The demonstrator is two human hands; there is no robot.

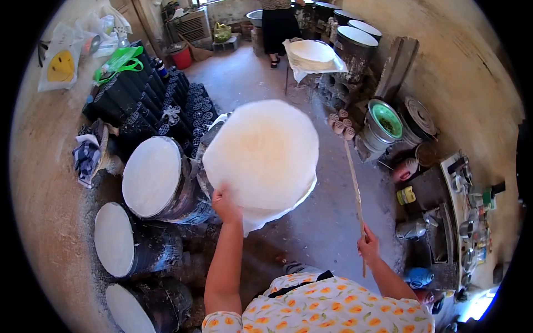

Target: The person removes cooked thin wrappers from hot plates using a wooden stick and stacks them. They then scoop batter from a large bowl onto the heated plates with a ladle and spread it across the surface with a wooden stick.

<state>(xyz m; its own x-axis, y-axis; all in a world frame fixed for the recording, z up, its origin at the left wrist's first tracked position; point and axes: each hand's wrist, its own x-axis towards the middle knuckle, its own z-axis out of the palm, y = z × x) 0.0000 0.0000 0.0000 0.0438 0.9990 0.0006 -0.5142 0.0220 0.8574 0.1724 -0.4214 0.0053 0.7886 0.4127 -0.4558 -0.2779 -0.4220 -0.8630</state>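
My left hand [225, 204] pinches the near-left edge of a large, thin, pale round flatbread [261, 155], slightly blurred there. Beneath it, the edge of a white cloth [256, 222] shows; what supports the cloth is mostly hidden. My right hand [368, 247] is closed around a long, thin wooden stick [355, 180], held off to the right and pointing away from me. Left of the flatbread stands a dark drum-shaped stove with a pale round griddle top [152, 176].
More round-topped stoves [115, 238] line the left wall. Black perforated coal briquettes [201, 111] are stacked behind them. Ahead, another person [277, 25] stands near a cloth-covered stand with pale rounds [312, 53]. A green basin [387, 119] and a crowded shelf [452, 205] are on the right.
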